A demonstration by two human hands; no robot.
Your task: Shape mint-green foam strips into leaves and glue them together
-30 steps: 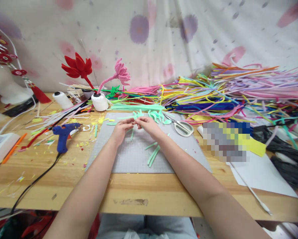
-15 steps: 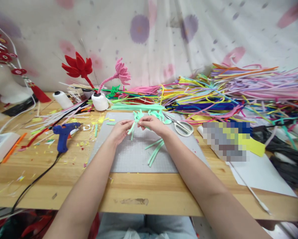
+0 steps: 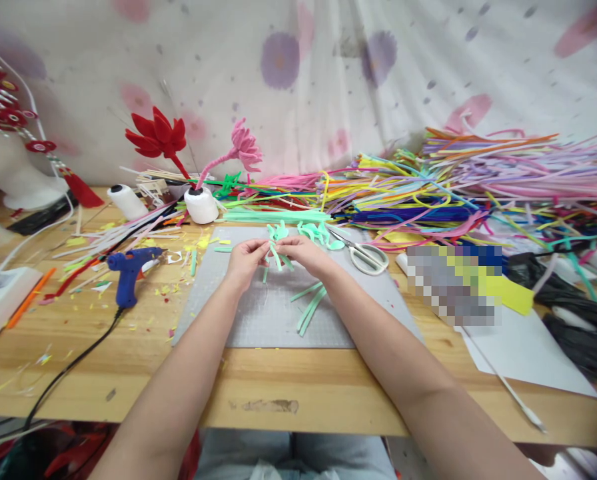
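Observation:
Both hands meet over the grey cutting mat [image 3: 298, 320], fingers pinched round mint-green pipe cleaners [image 3: 276, 257]. My left hand [image 3: 246, 262] grips them from the left, and my right hand [image 3: 302, 253] from the right, with the fingertips nearly touching. Short ends poke down between the hands and bent loops stick up above; the exact grip is partly hidden by the fingers. Behind my right hand lies a curled mint-green piece [image 3: 314, 232]. Beside it are scissors [image 3: 366, 257] with pale handles. Several loose mint-green strips [image 3: 311, 310] rest on the mat by my right forearm.
A blue glue gun [image 3: 128, 270] stands left of the mat, its cord trailing to the table's front edge. White spools [image 3: 201, 205] hold red and pink flowers at the back. Piles of coloured pipe cleaners [image 3: 508, 167] fill the back right. Paper [image 3: 528, 363] and a white cable lie at right.
My hands have drawn closer together round the mint-green pipe cleaners. The left hand shifted slightly right, and the strip ends now hang between the hands at a different angle.

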